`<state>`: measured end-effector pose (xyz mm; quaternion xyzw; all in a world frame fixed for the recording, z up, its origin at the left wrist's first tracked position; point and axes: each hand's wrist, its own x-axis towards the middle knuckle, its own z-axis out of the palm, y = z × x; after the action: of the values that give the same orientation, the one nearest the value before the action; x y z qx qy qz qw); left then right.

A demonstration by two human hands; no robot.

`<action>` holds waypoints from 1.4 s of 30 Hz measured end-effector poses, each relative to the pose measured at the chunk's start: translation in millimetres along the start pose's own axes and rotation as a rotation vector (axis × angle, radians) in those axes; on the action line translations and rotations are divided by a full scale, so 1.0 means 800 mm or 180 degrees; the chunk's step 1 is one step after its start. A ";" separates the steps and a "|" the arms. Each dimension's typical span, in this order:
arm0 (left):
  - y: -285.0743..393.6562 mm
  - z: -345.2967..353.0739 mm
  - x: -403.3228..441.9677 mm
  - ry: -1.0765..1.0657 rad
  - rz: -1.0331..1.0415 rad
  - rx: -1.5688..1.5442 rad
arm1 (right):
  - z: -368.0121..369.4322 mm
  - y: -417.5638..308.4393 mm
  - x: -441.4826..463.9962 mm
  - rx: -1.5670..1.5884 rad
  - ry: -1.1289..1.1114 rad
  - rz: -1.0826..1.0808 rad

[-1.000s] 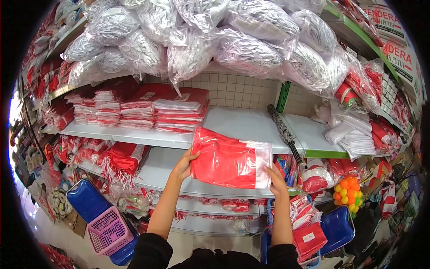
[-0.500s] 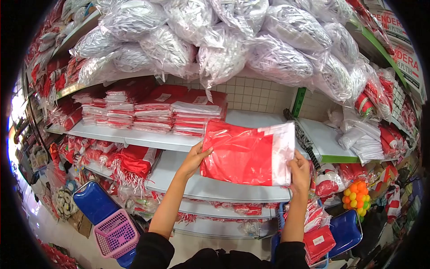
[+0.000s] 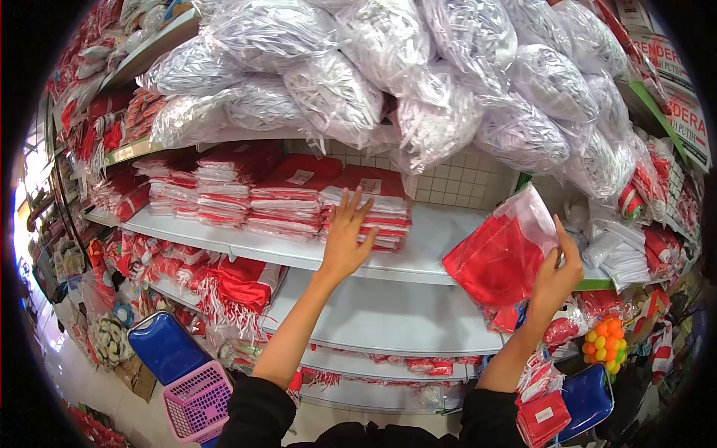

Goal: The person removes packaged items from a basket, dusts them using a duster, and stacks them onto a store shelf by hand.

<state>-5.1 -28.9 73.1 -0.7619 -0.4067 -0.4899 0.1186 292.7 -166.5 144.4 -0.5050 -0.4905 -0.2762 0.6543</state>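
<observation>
A clear-wrapped red and white cloth packet (image 3: 499, 252) hangs tilted from my right hand (image 3: 556, 272), which pinches its white edge at the right. My left hand (image 3: 348, 237), fingers spread, is at the front of the rightmost stack of folded red and white packets (image 3: 385, 216); whether it touches them I cannot tell. More stacks of such packets (image 3: 284, 201) stand to the left on the same grey shelf (image 3: 429, 250).
Bags of white strips (image 3: 336, 93) bulge over the upper shelf edge. A pink basket (image 3: 198, 399) and a blue stool (image 3: 166, 347) stand low left. Low right are a red packet pile (image 3: 539, 418), another blue seat (image 3: 586, 399) and orange and yellow balls (image 3: 606, 343).
My left hand has let go of the packet and moved up to the rightmost stack. My right hand has carried the packet right and tilted it. The view has shifted.
</observation>
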 end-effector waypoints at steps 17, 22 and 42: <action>0.069 0.059 -0.005 -0.3047 -0.1938 -0.7638 | 0.012 -0.098 -0.092 0.0943 -0.1112 -0.0955; 0.077 0.040 0.070 -0.2453 -0.1511 -0.8495 | -0.003 -0.115 -0.104 0.0506 -0.1322 -0.1474; -0.124 -0.037 0.078 0.0019 -0.1195 -0.1356 | 0.258 -0.100 -0.116 0.0644 -0.0813 -0.1103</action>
<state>-85.8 48.9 118.6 -0.6796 -0.4282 -0.5800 -0.1358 115.2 -13.3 92.0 -0.3760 -0.6738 -0.2677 0.5770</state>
